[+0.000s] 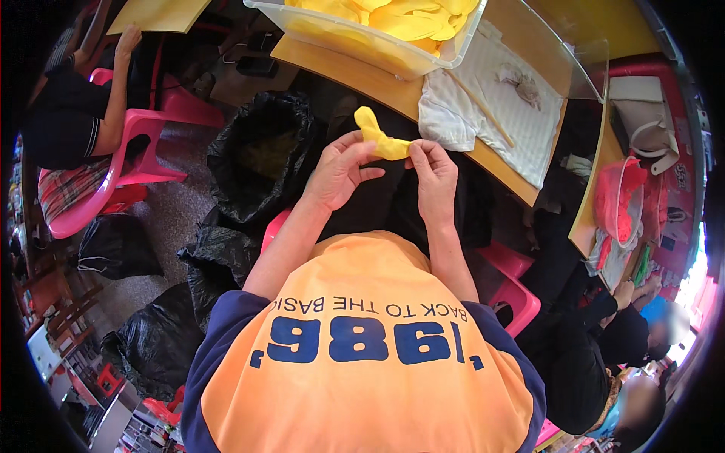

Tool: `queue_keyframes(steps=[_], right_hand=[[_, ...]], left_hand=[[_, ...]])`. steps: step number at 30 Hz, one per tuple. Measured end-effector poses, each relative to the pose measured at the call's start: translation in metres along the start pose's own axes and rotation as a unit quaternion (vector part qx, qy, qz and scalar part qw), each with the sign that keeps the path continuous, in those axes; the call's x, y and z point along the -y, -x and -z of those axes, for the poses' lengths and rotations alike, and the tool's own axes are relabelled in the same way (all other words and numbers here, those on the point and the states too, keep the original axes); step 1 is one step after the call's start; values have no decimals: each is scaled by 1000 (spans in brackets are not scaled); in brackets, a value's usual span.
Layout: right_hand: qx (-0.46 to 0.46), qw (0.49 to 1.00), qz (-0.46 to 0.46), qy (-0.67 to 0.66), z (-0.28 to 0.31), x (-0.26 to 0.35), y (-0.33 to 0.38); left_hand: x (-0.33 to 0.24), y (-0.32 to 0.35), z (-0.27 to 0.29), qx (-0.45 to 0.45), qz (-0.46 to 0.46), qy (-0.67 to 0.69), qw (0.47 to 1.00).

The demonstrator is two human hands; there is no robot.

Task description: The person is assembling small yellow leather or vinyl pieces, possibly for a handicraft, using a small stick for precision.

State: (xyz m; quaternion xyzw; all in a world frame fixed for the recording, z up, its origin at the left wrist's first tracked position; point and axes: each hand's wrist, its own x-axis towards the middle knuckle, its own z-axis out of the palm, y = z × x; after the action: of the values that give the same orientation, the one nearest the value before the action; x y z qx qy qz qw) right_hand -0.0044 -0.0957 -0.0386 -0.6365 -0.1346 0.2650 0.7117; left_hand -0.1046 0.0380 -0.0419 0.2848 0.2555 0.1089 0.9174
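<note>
Now both hands are pinching one yellow piece [381, 138].

Seen from the head camera, the left hand [337, 172] and right hand [433, 178] are each closing fingertips on the soft yellow piece (one end sticking up), holding it in front of the wooden table [377, 79], below the clear bin [362, 34] of yellow pieces.

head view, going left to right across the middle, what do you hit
pink plastic chair → open black bag → left hand → yellow piece → right hand → white striped cloth → red basket
</note>
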Motion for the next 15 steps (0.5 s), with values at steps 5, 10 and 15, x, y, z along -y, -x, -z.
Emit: queue_keyframes(steps=[5,10,15], right_hand=[[22,996,4,83,1,2,1],[8,997,3,75,0,-2,7],[4,993,-85,-85,1,1,3]], left_hand=[[2,-4,1,-37,-2,-24,999],[15,-8,-7,-158,-177,-43,970],[14,-3,-11,-156,-210,-86,961]])
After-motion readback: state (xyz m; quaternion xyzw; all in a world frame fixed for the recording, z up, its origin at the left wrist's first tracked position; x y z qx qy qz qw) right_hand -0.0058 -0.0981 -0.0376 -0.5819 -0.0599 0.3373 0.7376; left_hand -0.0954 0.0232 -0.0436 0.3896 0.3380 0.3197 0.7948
